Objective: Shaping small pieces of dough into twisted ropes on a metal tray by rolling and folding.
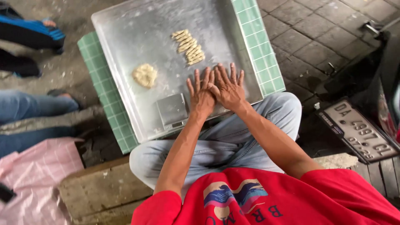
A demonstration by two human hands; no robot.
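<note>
Both hands lie flat and open, fingers spread, on the near right part of a floured metal tray (125, 29), the left hand (202, 93) partly under the right hand (228, 89); whether any dough sits beneath the palms cannot be told. Just far of the fingertips lies a row of small dough sticks (189, 46), a lump of dough (145, 75) rests to the left, and a small grey scale (171, 109) sits at the tray's near edge beside the left wrist
</note>
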